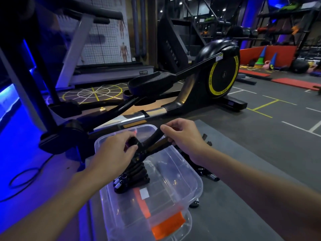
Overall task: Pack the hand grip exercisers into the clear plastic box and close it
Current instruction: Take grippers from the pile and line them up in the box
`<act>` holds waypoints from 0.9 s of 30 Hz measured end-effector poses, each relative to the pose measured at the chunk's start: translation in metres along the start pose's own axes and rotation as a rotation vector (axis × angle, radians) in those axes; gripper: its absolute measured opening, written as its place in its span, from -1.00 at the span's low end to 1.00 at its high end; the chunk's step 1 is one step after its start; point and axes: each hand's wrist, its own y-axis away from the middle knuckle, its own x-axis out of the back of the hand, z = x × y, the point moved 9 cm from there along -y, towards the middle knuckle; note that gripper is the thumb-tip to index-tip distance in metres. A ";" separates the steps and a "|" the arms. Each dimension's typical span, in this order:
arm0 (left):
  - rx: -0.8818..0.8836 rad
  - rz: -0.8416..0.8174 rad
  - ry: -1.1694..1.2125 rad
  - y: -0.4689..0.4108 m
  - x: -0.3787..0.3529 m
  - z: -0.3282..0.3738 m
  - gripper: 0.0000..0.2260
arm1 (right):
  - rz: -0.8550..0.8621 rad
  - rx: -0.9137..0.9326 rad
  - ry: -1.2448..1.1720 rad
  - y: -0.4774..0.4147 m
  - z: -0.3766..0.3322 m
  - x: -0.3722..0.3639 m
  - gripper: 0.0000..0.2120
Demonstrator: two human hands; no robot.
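Both hands hold one hand grip exerciser (147, 146) just above the clear plastic box (194, 180): the left hand (114, 153) pinches its head, the right hand (184, 138) clasps a handle, likely steering it beside the exercisers stacked inside (132, 178). More (205, 171) lie right of the box.

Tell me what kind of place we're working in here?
Most likely a gym: an elliptical trainer stands just ahead, a treadmill behind it, and training cones sit on marked flooring.
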 end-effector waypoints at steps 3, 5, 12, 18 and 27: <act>-0.028 0.003 -0.016 0.002 0.001 -0.001 -0.89 | -0.016 -0.010 -0.015 0.001 0.005 -0.006 -0.84; -0.033 0.001 -0.024 0.003 0.002 -0.004 -0.89 | -0.040 -0.023 -0.048 0.001 0.008 -0.012 -0.82; -0.029 -0.008 -0.069 0.006 0.006 -0.013 -0.91 | -0.041 -0.081 -0.088 -0.003 0.022 -0.029 -0.88; -0.045 -0.068 -0.136 0.011 0.005 -0.025 -0.92 | 0.008 -0.172 -0.109 -0.013 0.046 -0.046 -0.85; 0.062 -0.205 -0.516 0.032 -0.018 -0.096 -0.64 | 0.035 -0.304 0.021 -0.025 0.115 -0.077 -0.79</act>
